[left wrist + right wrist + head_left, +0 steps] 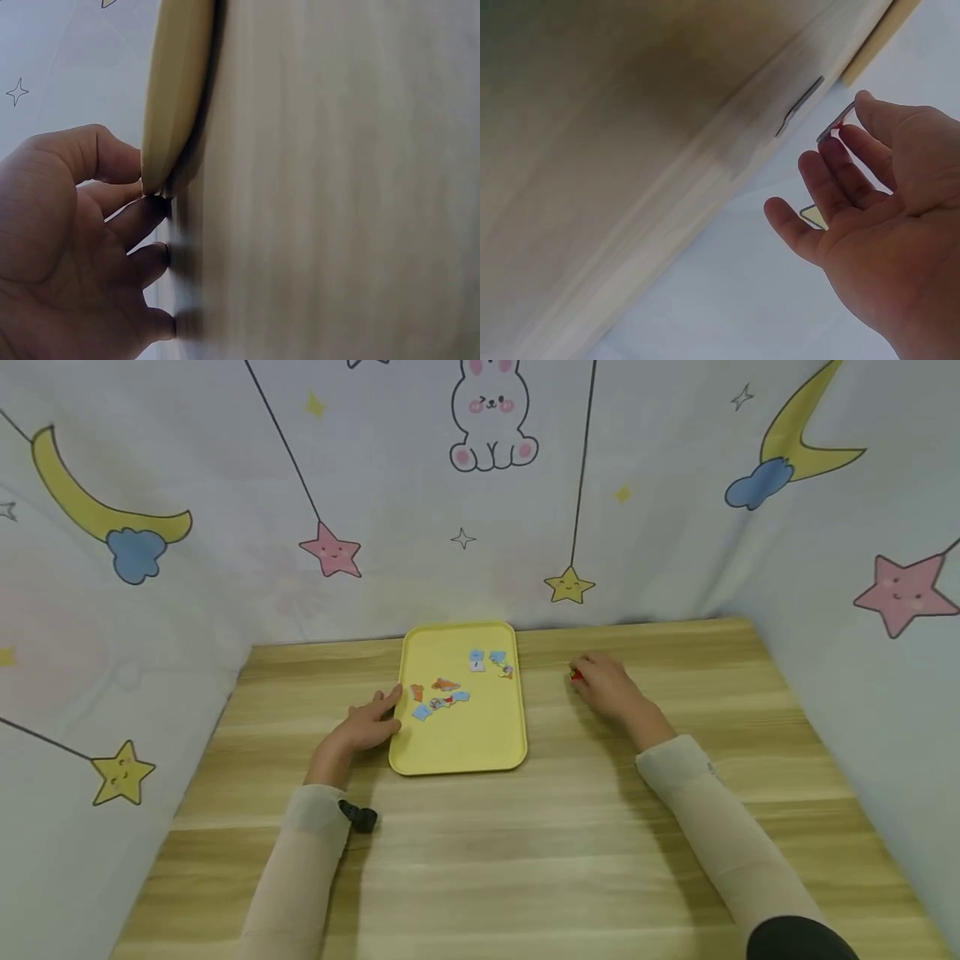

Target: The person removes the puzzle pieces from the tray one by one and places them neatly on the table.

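A yellow tray (457, 747) carries several small flat picture pieces: orange pieces (445, 684), a light-blue piece (422, 712) and others near its upper right. At the tray's left edge my left hand (362, 727) touches the rim with thumb and fingers spread; in the left wrist view the fingertips reach the tabletop. To the right of the tray, my right hand (606, 683) pinches a thin, flat piece with red on it (837, 122) between thumb and forefinger, the other fingers loosely bent. Another thin flat piece (801, 105) lies on the wood close by.
The wooden table (480, 860) runs back to a white curtain (420, 568) printed with stars, moons and a rabbit. Curtain also hangs along both sides. A black strap with a small device (358, 817) sits at the left wrist.
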The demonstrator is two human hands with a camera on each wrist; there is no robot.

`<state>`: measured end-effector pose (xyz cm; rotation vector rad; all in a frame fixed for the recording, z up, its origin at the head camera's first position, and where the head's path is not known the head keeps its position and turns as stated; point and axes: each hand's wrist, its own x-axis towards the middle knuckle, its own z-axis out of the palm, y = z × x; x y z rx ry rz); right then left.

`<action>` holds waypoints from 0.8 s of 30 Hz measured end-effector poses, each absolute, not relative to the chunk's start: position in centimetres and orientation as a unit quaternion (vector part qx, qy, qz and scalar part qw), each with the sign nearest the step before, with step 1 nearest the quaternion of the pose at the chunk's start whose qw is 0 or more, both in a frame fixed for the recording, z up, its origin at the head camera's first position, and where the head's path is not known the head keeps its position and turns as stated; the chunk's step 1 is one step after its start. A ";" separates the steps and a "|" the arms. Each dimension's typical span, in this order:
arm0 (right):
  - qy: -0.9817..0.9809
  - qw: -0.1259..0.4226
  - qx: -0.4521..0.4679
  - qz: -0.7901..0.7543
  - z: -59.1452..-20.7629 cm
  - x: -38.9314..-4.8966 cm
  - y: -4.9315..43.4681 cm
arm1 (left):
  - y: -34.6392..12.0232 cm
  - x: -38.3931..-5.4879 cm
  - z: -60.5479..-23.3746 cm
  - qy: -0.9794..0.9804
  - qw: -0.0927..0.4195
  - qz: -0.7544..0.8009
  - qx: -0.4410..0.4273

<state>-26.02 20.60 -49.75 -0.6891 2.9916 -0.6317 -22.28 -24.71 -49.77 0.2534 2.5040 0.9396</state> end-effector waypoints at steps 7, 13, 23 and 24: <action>0.956 0.010 -0.202 -0.214 -50.0 -25.9 21.7 | -24.8 -22.2 -50.0 0.908 0.219 0.346 0.092; 0.960 0.022 -0.189 -0.208 -49.9 -25.8 22.7 | -24.7 -22.5 -50.1 0.911 0.221 0.335 0.097; 0.960 0.037 -0.184 -0.208 -49.9 -26.0 22.9 | -24.9 -22.6 -50.4 0.910 0.213 0.341 0.097; 0.961 0.039 -0.183 -0.206 -50.0 -26.0 22.9 | -24.9 -22.6 -50.4 0.911 0.214 0.340 0.096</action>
